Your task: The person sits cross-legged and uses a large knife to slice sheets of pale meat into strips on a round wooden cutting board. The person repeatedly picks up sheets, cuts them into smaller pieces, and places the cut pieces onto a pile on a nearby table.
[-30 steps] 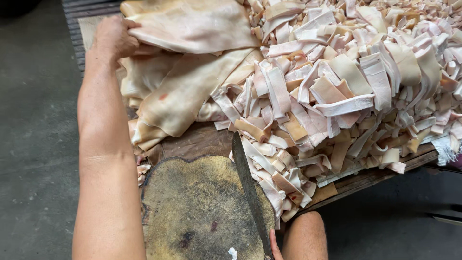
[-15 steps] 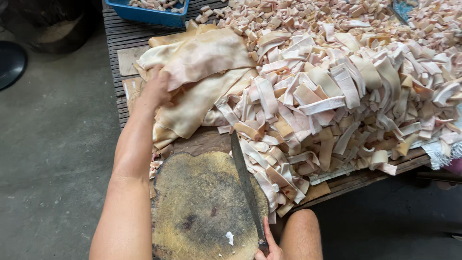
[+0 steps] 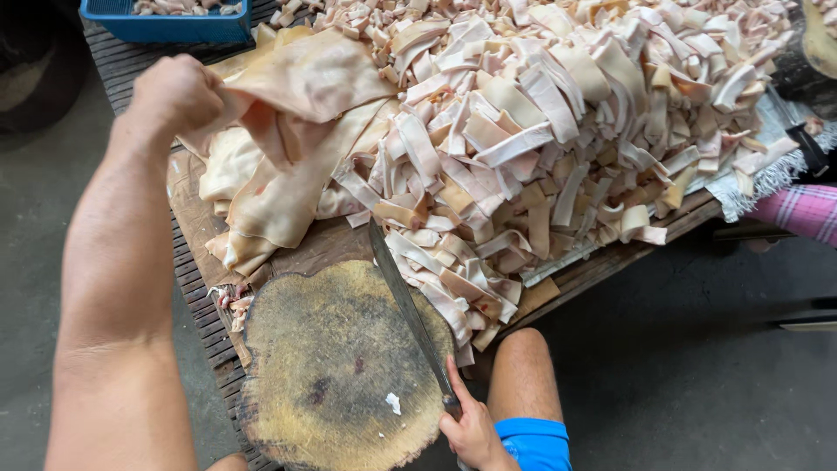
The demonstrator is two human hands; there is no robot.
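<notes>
Now lifted: pale, floppy skin sheet [image 3: 305, 83], clenched in left hand [image 3: 174, 92], raised off the sheet pile, higher than before. Right hand [image 3: 475, 432] gripping knife [image 3: 410, 305] over round chopping block [image 3: 336, 371].

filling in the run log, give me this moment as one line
left hand: grips pale skin sheet, lifted | right hand: holds knife resting on round wooden block | cut strips pile beside block

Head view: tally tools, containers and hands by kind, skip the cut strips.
Knife: 1
Round wooden chopping block: 1
Blue tray: 1
Hands: 2, left hand gripping a skin sheet, right hand on the knife
Total: 5
</notes>
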